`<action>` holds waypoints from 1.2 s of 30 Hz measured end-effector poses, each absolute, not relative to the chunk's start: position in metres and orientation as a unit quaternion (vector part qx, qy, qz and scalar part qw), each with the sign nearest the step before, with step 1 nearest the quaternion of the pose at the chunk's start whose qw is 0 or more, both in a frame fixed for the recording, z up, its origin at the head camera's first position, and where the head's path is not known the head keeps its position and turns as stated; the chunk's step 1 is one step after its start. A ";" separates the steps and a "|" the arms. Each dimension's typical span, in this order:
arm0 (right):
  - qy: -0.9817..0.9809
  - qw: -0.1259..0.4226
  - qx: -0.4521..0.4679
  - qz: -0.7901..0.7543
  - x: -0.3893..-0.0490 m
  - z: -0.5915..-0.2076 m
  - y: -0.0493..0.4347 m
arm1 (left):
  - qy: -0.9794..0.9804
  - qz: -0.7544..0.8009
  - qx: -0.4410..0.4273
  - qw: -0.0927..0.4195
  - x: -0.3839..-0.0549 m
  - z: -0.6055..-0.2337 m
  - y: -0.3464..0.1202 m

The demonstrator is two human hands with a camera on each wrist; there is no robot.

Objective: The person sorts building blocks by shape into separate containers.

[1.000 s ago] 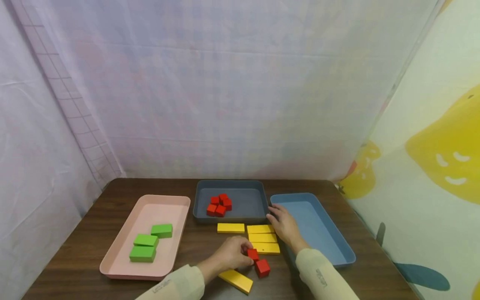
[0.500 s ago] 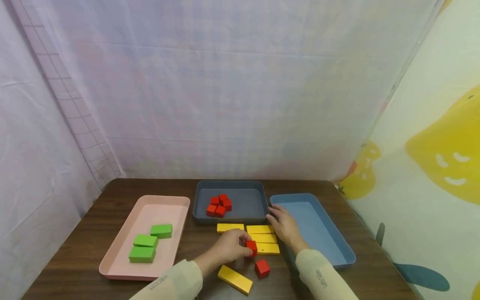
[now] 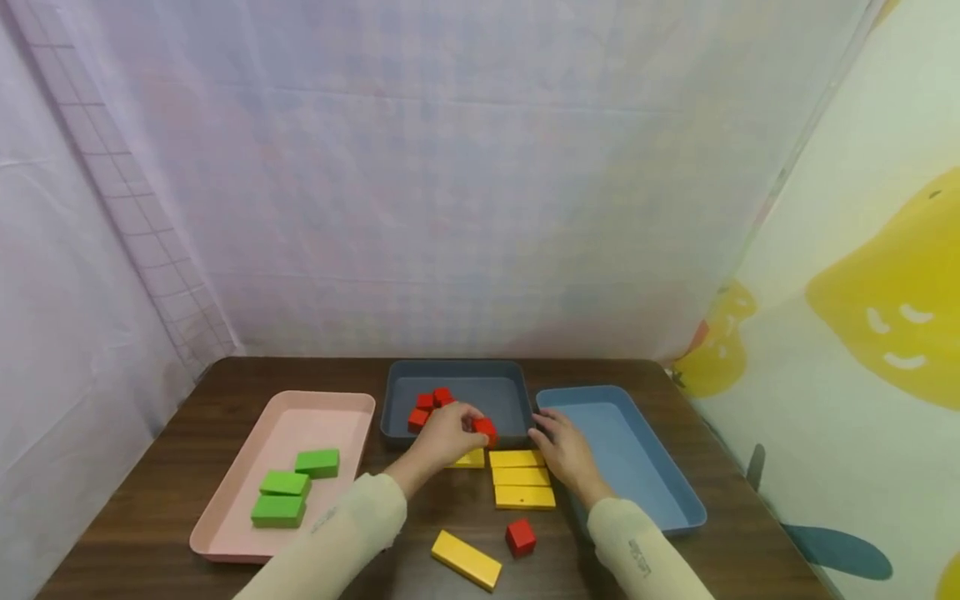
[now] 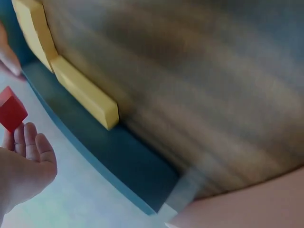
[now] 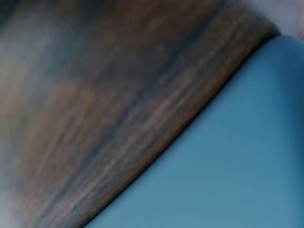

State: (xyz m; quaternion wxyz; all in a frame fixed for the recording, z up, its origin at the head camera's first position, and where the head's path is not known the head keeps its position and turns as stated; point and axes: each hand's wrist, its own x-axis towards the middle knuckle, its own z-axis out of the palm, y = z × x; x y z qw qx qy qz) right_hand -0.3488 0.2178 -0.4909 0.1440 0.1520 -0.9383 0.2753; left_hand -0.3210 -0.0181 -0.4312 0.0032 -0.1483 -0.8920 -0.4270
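Observation:
My left hand (image 3: 448,433) pinches a red cube (image 3: 486,430) over the front edge of the dark grey tray (image 3: 498,392). In the left wrist view the same red cube (image 4: 12,110) shows at the fingertips of the left hand (image 4: 29,164). Several red cubes (image 3: 425,402) lie in that tray, partly hidden behind the hand. My right hand (image 3: 567,450) rests between the grey tray and the blue tray (image 3: 637,454), its fingers loosely bent and holding nothing. Beside it, yellow blocks (image 3: 521,477) lie in a stacked row on the table.
A pink tray (image 3: 330,417) with green blocks (image 3: 279,511) stands at the left. Nearer me on the wooden table (image 3: 420,521) lie one yellow block (image 3: 467,560) and a red cube (image 3: 521,537). Another yellow block (image 3: 471,459) sits partly covered by the left hand.
My left hand has lifted the red cube from beside the other one and carried it forward to the grey tray. The right hand has stayed in place.

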 end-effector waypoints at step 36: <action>-0.938 0.129 0.154 0.283 -0.341 -0.490 0.212 | -0.957 -0.272 -0.063 0.074 -0.372 -0.445 -0.025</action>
